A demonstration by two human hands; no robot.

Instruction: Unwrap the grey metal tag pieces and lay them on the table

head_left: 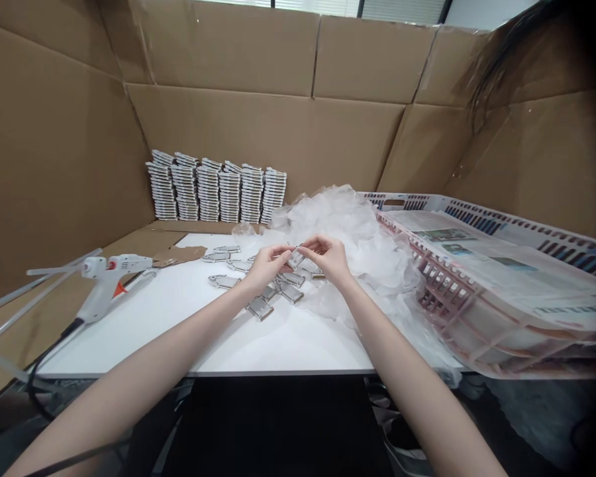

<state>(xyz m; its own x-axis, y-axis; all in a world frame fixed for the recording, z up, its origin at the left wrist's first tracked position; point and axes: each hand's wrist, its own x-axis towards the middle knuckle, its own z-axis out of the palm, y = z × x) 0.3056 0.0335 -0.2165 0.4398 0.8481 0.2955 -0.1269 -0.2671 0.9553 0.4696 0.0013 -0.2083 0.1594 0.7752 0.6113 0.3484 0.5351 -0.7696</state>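
Observation:
Between my two hands is a small grey-white metal-looking piece [297, 257]. My left hand [269, 265] pinches its left side, and my right hand [326, 257] has fingers closed on its right side. Several similar flat grey pieces [259, 308] lie loosely on the white table top [288, 348] under and around my hands. Crumpled translucent plastic bags [347, 215] are heaped just behind and to the right of my right hand.
Stacks of similar pieces [208, 192] stand along the cardboard wall [258, 132]. A white glue gun [99, 285] with an orange trigger and clear sticks [34, 305] are at left. At right is a pink and white plastic basket [442, 285] holding printed sheets [496, 262].

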